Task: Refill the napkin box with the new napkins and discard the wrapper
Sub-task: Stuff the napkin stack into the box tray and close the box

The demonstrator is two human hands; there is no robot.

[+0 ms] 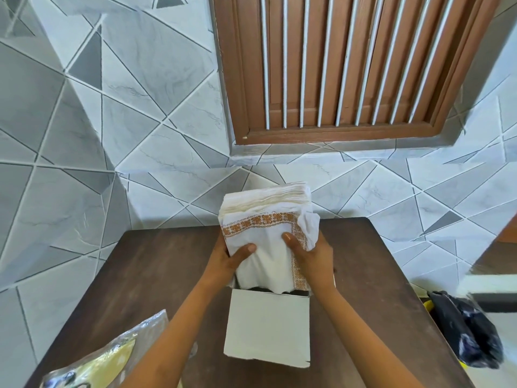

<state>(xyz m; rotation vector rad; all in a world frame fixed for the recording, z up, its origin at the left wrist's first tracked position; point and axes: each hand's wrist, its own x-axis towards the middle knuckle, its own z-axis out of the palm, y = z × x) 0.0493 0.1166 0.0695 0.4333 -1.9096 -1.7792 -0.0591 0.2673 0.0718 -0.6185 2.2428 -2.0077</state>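
Observation:
A thick stack of white napkins [265,225] with a brown patterned border stands upright, its lower end inside the open top of a white napkin box [267,329]. My left hand [229,259] grips the stack's left side and my right hand [310,256] grips its right side, thumbs pressed on the front napkin. The upper half of the stack rises above the box. An empty clear plastic wrapper [98,359] with yellow print lies on the table at the near left.
The box stands on a dark wooden table [156,264] pushed against a grey tiled wall. A bin lined with a black plastic bag [467,329] sits on the floor off the table's right edge. A brown barred window is above.

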